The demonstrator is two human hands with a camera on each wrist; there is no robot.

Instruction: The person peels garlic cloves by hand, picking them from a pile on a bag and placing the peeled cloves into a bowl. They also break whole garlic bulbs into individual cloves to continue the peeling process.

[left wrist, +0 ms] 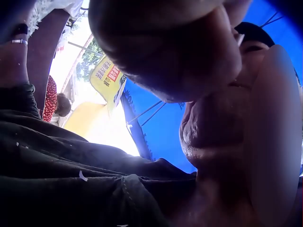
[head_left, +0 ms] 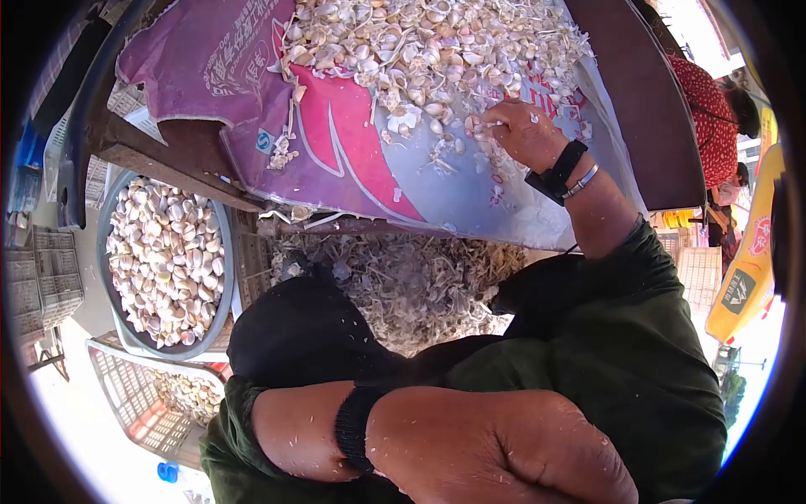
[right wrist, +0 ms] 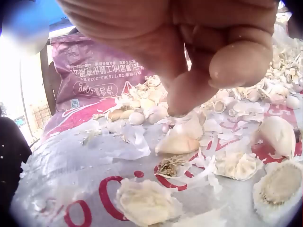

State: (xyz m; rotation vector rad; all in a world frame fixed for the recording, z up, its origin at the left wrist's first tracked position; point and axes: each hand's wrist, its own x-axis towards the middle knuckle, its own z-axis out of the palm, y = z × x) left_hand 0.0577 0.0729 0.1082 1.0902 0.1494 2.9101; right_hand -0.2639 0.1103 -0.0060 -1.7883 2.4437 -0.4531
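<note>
My right hand (head_left: 525, 134), with a dark band and a bracelet at the wrist, reaches to the near edge of a garlic pile (head_left: 437, 50). Its fingers are curled, and thumb and fingertip pinch at a garlic clove (right wrist: 182, 137) low over the printed sack (right wrist: 85, 156). Loose cloves and bits of dry skin lie around it. My left hand (head_left: 504, 445) is raised close to the head camera, in front of the body. From the left wrist, its bent fingers (left wrist: 175, 52) hang before a person's face; whether they hold anything I cannot tell.
On the left stands a round tub (head_left: 227, 252) full of garlic cloves. Below it is a plastic crate (head_left: 126, 386) with more cloves. Dry skins and stalks (head_left: 411, 286) cover the ground between the knees. Behind the table, a person in red dotted clothing (head_left: 709, 118) is at the right.
</note>
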